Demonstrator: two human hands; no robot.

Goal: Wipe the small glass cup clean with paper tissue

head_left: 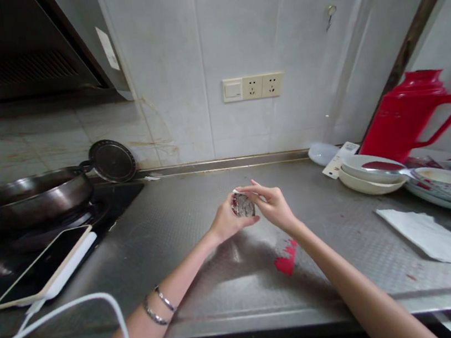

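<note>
My left hand (232,218) is wrapped round a small, round, silvery thing (244,205) with a crinkled, shiny surface and a little dark red at its left side. Its exact kind I cannot make out. My right hand (271,203) is closed at the upper right of the same thing, its fingertips pressing on the top edge, where a tiny white bit shows. Both hands are just above the steel counter (182,220). A torn piece of red wrapper (286,258) lies on the counter below my right forearm.
On the left, a pan (40,195) sits on the stove beside a phone (46,267) with a white cable (80,301). At the right are a red thermos (406,115), stacked bowls (372,184), a plate (435,198) and a white paper napkin (432,238). Wall sockets (262,86) are behind.
</note>
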